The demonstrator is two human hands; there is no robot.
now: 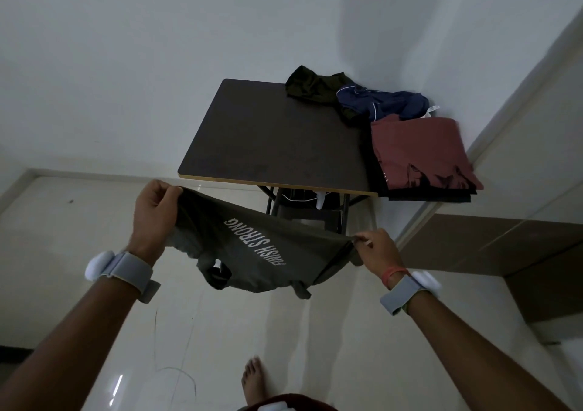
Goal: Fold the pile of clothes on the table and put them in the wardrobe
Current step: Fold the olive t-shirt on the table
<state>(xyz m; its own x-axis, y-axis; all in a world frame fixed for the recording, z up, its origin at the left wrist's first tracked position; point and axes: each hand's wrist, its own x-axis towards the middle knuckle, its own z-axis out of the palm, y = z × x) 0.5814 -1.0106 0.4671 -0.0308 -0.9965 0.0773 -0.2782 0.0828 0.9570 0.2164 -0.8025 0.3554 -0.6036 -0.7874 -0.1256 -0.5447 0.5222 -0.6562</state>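
Progress est.: partway. Near the right edge of the tabletop (268, 139), toward its near right corner, sat a folded stack: maroon tee (422, 152) on top, at least one black item (426, 196) under it, stack overhanging the corner. Counted these as done, though not yet in the wardrobe.

At the far right corner lay two unfolded pcs, touching: dark olive garment (312, 87), crumpled, and navy garment (381, 103) w/ white piping, bunched beside it and just behind the maroon tee. Both still to do.

In hand: grey-green tee (252, 253), print "FINISH STRONG", held in the air in front of the tabletop's near edge, off the surface, not yet folded. Left hand (154, 212) grip closed, thumb and fingers pinching one upper corner of the cloth. Right hand (377, 251) grip closed to a fingertip pinch on the opposite corner. Cloth sagged between the two, lower part bunched; neck opening visible low.

Remaining, by judgement: fold this tee, fold two more, carry all to wardrobe. No wardrobe in view, so none of the put-away step could be confirmed.

Surroundings: white walls behind the tabletop, glossy tile floor (315, 331), a bare foot (254, 379) below. Something white hung under the tabletop by the legs; light too dim to ID, poss. a cable or charger.

Obstructions: none for laying the tee down; left and centre of tabletop bare. Overhanging stack could slip if nudged.
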